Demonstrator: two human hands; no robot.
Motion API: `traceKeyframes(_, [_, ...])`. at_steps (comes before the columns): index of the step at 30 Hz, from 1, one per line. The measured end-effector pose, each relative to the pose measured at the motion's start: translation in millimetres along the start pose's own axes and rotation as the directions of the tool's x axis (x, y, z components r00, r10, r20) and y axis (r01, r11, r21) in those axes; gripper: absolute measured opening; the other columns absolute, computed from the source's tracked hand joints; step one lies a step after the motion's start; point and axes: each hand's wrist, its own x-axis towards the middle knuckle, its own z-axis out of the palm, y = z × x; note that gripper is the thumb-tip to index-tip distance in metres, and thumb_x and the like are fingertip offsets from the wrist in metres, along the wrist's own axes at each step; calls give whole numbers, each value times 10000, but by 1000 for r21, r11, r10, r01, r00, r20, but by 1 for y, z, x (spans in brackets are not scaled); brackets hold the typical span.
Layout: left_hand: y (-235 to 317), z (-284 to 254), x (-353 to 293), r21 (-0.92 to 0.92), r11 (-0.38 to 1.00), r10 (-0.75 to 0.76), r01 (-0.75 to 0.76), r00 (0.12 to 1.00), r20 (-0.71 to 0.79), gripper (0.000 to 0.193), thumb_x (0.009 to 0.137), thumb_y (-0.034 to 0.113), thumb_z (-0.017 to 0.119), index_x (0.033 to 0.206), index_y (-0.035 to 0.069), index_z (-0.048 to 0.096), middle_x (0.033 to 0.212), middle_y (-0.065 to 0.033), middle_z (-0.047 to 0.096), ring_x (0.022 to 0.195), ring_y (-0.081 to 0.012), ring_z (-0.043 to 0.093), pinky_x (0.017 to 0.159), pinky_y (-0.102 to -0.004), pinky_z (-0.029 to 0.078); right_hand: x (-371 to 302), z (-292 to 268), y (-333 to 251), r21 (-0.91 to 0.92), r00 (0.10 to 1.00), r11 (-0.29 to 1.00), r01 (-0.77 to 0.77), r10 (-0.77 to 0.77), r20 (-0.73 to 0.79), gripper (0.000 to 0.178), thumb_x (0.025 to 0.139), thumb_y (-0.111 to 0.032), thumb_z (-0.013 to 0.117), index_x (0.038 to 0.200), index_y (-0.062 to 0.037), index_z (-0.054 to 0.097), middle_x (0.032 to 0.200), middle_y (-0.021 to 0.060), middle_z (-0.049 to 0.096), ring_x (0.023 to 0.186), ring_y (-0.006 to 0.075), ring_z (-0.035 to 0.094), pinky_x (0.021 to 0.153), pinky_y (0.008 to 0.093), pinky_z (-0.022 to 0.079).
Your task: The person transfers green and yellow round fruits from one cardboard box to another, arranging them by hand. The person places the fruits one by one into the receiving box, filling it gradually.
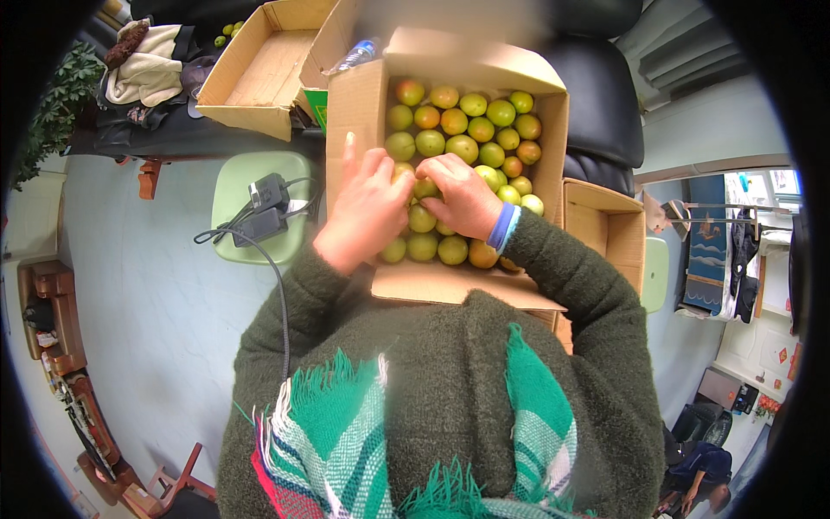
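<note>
An open cardboard box [359, 121] in front of me holds several layers of round fruits, green with orange blushes, that look like unripe tomatoes [461, 148]. Both hands are over its near left part, fingertips almost meeting. My right hand [467, 197], with blue bands at the wrist, curls its thumb and fingers round a greenish tomato [424, 188]. Beside it, my left hand [367, 203] has its fingers bent and pressed together, one digit pointing up; what lies in its fingertips is hidden. Under the hands, more tomatoes [422, 246] are partly covered.
A shallow cardboard box [259, 60] stands on a black seat at the far left, near a plastic bottle [356, 55]. On a green stool [229, 199] lie black power adapters [264, 216] with a cable running toward me. Another cardboard box [624, 227] adjoins on the right. A person [700, 467] is at lower right.
</note>
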Motion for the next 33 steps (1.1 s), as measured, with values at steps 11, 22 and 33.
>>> traceKeyframes(11, [13,2,20,278,960,-46,-28,966,256,296,816,231,771,981,-4,702,1002,-178,630,1193,-385,557,1266,-745,144,-2,2,1,-36,1000,999,-1,1,-13,376,747,-51,787,1083,-24,621,1024,175,639,1002,408,610,880,492,528])
traceKeyframes(22, [8,6,16,141,990,-9,-23,976,219,301,853,271,827,996,42,694,982,-109,663,1186,-343,584,1259,-730,164,-3,1,4,-34,1000,999,13,-13,-10,373,752,-51,773,1095,-13,630,1025,184,639,1002,410,613,897,491,528])
traceKeyframes(33, [1,10,10,8,1000,6,-7,1000,8,350,868,282,822,1114,71,691,1100,-98,671,1331,-361,547,1251,-735,201,19,-65,52,-338,983,940,-48,-16,-184,229,852,-79,748,1064,-38,671,1057,169,702,1048,395,651,924,478,550])
